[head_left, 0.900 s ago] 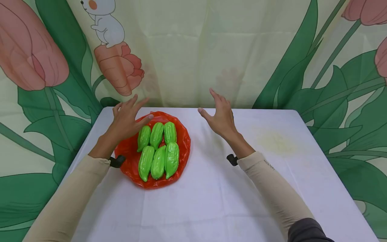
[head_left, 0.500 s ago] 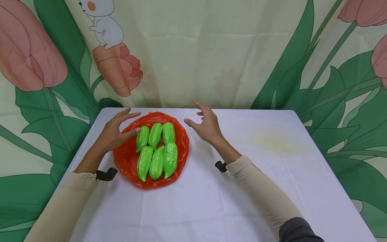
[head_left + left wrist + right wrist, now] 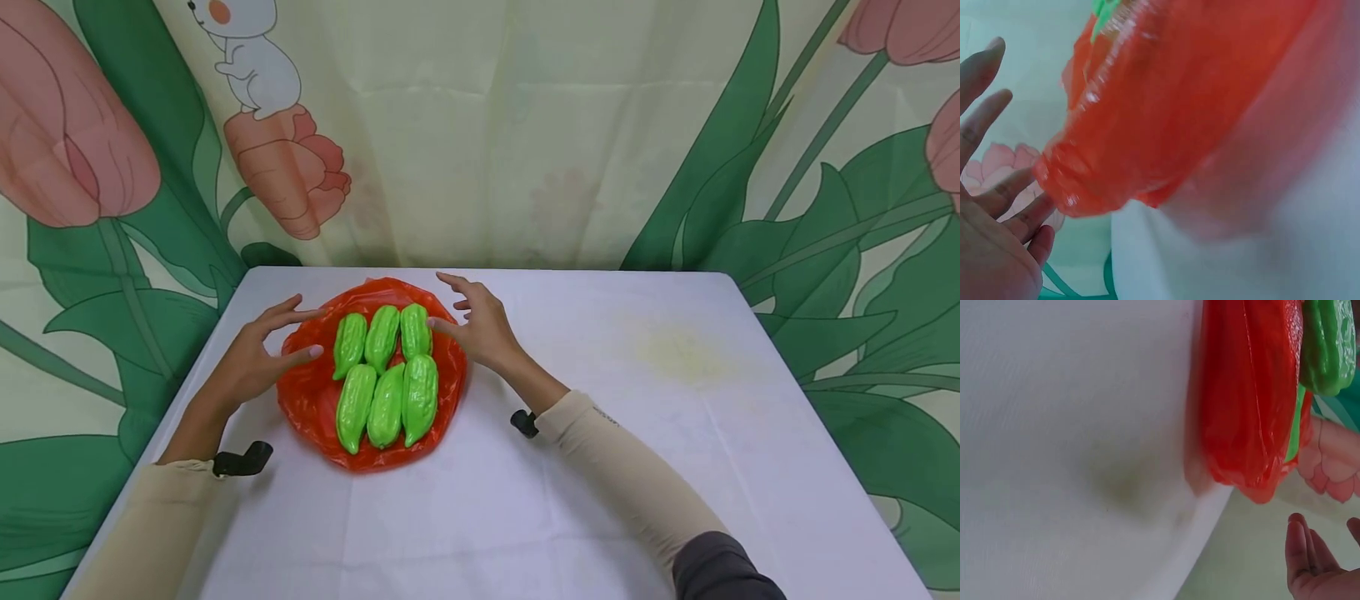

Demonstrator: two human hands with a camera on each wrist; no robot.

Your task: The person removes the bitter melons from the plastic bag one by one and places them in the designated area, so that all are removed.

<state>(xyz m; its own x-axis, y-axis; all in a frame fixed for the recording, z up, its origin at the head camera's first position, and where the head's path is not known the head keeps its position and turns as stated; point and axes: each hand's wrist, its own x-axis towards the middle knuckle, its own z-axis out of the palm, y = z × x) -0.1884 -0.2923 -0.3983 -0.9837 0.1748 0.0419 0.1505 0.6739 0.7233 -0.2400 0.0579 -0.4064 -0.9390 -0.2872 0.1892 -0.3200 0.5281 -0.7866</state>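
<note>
The step in hand looks like bracketing the red plate [image 3: 309, 398] with both hands, with no grip on it made. The plate lies on the white table [image 3: 570, 508], between nine and ten o'clock of the table's middle, and bears six green gourds [image 3: 386, 406]: three towards twelve o'clock and three towards six, with a bare strip at nine. The left hand [image 3: 255, 364] is at the plate's nine o'clock side, its fingers spread apart and thumb held off, index and thumb tips over the rim in the head view; the left wrist view shows other fingertips right at the red plastic edge, though whether they touch cannot be told. The right hand [image 3: 480, 329] is at about two o'clock, thumb and index wide apart, holding nothing; the right wrist view shows a gap between its fingers and the plate. The next move seems to call for the right hand to come in towards the three o'clock rim and the left to settle at nine, fingers under the edge and thumbs above, so the two sides bear evenly. The right thumb overlaps the gourd at one o'clock in the head view, so it could nudge that one if it dropped straight down.
</note>
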